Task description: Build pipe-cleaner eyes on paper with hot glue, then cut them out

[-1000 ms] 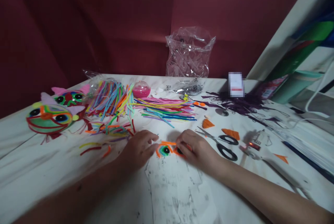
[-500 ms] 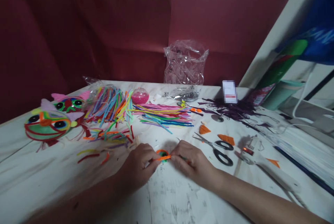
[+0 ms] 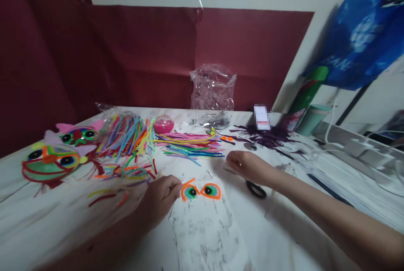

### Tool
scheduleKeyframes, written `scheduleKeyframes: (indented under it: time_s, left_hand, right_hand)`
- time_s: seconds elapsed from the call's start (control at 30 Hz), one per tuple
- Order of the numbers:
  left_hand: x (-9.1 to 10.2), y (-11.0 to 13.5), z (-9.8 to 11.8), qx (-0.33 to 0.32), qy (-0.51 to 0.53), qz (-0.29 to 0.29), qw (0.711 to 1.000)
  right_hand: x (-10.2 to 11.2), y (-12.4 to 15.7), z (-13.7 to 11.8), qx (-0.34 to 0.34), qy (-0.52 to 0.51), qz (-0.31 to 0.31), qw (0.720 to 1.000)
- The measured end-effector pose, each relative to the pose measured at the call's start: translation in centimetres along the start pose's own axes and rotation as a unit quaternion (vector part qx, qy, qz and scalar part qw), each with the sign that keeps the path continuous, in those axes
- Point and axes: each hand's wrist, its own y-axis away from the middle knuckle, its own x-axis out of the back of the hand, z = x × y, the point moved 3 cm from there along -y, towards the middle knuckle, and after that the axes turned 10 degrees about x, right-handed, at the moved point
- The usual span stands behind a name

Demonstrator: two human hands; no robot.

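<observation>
Two craft eyes lie on the paper in front of me, a left eye (image 3: 191, 192) and a right eye (image 3: 211, 191). Both have black centres, green-blue rings and orange pipe cleaner borders. At the outer edge of the left one, my left hand (image 3: 164, 193) is closed in a pinch on the orange pipe cleaner. My right hand (image 3: 248, 166) hovers with curled fingers over a pair of black-handled scissors (image 3: 257, 189), partly covering them. What its fingers hold, if anything, is hidden.
Two decorated masks, the nearer mask (image 3: 50, 166) and a farther mask (image 3: 82, 135), lie at left. Loose pipe cleaners (image 3: 192, 147), a pink ball (image 3: 164, 124) and dark purple strands (image 3: 268, 135) spread across the back. A white power strip (image 3: 366, 153) stands at right.
My right hand has left the orange pipe cleaner and moved right, over the scissors. Both eyes now show uncovered; my left hand stays beside them. The view has tilted up and turned right.
</observation>
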Motion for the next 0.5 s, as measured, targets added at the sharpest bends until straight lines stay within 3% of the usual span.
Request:
scheduleKeyframes:
  time_s: [0.1, 0.23, 0.5]
  left_hand:
    - [0.0, 0.0, -0.1, 0.016, 0.029, -0.016, 0.999]
    - [-0.5, -0.2, -0.6, 0.038, 0.073, -0.036, 0.996]
    - [-1.0, -0.6, -1.7, 0.106, 0.204, -0.071, 0.971]
  right_hand:
    - [0.1, 2.7, 2.2, -0.044, 0.057, -0.037, 0.997]
    - [-1.3, 5.7, 3.0, -0.076, 0.097, -0.074, 0.990]
    - [-2.2, 5.1, 3.5, -0.060, 0.128, -0.075, 0.987]
